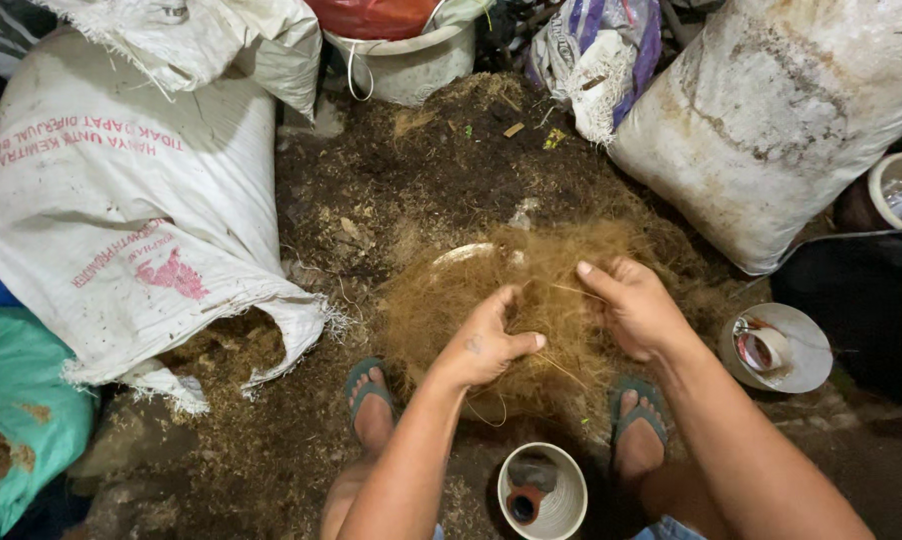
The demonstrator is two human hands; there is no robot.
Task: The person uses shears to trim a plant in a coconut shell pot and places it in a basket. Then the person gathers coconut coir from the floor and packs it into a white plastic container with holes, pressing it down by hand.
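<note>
Coconut fibre [531, 300], a tangled golden-brown mass, lies on the soil-strewn ground [441, 170] at the centre of the view, just ahead of two feet in green flip-flops [371, 385]. Left hand [486, 340] grips into the mass at its 7 o'clock edge, thumb and fingers pinching strands. Right hand [633, 308] digs in at 4 o'clock, fingers curled around a tuft. A pale bowl rim [461, 253] shows under the fibre at 10 o'clock. At 6 o'clock stands a small white pot [543, 492]; at 3 o'clock a white lid with a tape roll [776, 347]. Large white woven sacks [121, 200] lie at 9 and 2 o'clock, a bucket [406, 60] at 12.
</note>
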